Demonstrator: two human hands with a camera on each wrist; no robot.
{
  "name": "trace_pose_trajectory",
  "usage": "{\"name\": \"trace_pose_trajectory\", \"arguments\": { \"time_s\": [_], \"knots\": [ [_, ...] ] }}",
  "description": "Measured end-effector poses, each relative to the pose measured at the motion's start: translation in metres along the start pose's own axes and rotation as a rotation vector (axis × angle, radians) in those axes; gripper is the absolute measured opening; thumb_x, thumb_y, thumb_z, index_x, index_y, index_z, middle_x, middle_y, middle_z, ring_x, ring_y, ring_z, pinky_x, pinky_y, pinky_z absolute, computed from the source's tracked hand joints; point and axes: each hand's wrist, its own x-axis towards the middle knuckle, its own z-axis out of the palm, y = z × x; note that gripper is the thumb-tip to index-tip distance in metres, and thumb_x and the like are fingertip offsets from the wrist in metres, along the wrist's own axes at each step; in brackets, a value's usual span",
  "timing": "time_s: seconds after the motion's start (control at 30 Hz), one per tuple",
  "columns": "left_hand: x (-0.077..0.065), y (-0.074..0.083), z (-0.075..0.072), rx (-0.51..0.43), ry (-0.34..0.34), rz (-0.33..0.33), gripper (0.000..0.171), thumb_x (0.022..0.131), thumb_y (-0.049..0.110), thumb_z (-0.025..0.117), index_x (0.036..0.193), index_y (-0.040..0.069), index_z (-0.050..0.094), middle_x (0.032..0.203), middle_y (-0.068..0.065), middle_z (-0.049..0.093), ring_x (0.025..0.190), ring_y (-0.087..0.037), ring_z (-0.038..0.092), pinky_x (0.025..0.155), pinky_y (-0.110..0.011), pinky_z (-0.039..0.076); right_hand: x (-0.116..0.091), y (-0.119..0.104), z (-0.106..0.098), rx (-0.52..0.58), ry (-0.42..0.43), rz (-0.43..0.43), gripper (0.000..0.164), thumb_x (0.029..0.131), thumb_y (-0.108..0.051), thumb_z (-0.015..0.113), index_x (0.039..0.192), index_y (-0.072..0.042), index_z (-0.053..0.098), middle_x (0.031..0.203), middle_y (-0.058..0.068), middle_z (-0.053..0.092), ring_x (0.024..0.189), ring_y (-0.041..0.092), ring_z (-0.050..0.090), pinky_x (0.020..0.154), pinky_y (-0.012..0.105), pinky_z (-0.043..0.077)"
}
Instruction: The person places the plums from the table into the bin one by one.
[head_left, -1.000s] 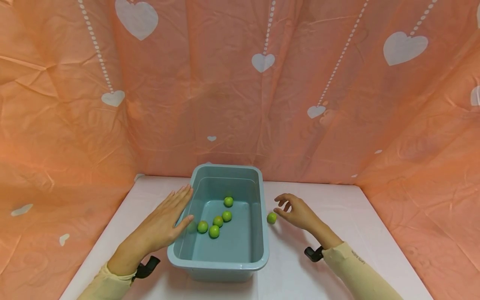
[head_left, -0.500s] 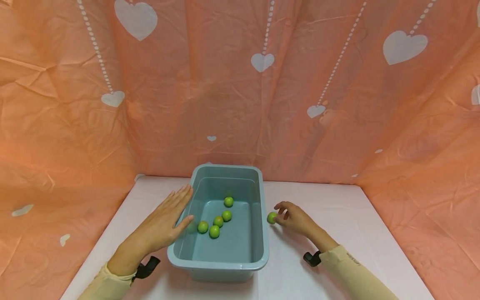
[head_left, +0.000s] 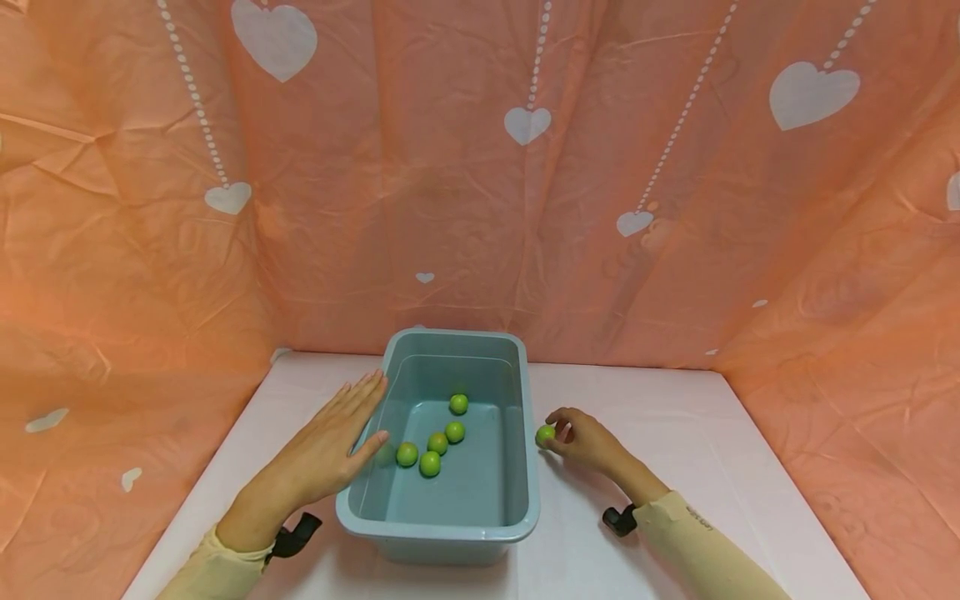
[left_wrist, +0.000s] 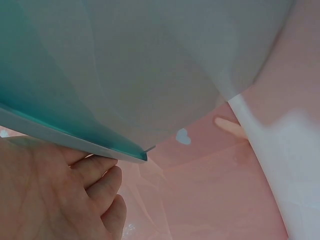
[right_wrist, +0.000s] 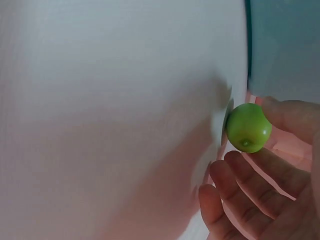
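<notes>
A grey-blue plastic tub (head_left: 438, 531) stands on the table, and several small round green fruits (head_left: 430, 464) lie on its floor. My left hand (head_left: 322, 446) rests flat along the tub's left rim with straight fingers. Its palm shows under that rim (left_wrist: 70, 139) in the left wrist view. Just outside the tub's right wall, my right hand (head_left: 592, 442) pinches one more green fruit (head_left: 545, 435) between thumb and index finger. In the right wrist view that fruit (right_wrist: 248, 127) sits low beside the white tabletop, with a small stem scar facing the camera.
A white-covered table (head_left: 660, 417) carries the tub. Orange sheeting with white hearts (head_left: 465, 208) hangs behind and at both sides. The tub's right wall rises close to the right hand's fingertips.
My right hand has moved slightly left and down, its thumb and fingers closing around the fruit outside the tub. The left hand and the fruits in the tub stay put.
</notes>
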Motion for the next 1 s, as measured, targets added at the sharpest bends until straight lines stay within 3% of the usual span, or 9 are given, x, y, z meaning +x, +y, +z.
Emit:
{"name": "trace_pose_trajectory", "arguments": {
  "time_s": [0.63, 1.0],
  "knots": [
    [-0.0006, -0.0001, -0.0003, 0.002, 0.001, 0.005, 0.074, 0.112, 0.036, 0.055, 0.168, -0.004, 0.027, 0.176, -0.019, 0.025, 0.162, -0.042, 0.025, 0.13, -0.061, 0.022, 0.0026, 0.003, 0.0032, -0.005, -0.003, -0.009, 0.022, 0.093, -0.011, 0.082, 0.111, -0.002, 0.075, 0.092, 0.002, 0.068, 0.08, 0.013, 0.059, 0.071, 0.03, 0.054],
    [-0.0005, -0.0001, -0.0002, 0.002, -0.001, 0.001, 0.074, 0.113, 0.037, 0.054, 0.168, -0.004, 0.026, 0.176, -0.019, 0.025, 0.162, -0.042, 0.024, 0.131, -0.059, 0.021, 0.0015, -0.0012, -0.0004, -0.024, 0.017, 0.038, 0.019, 0.093, -0.011, 0.082, 0.111, -0.006, 0.075, 0.094, 0.0, 0.069, 0.08, 0.013, 0.059, 0.072, 0.03, 0.053]
  ]
}}
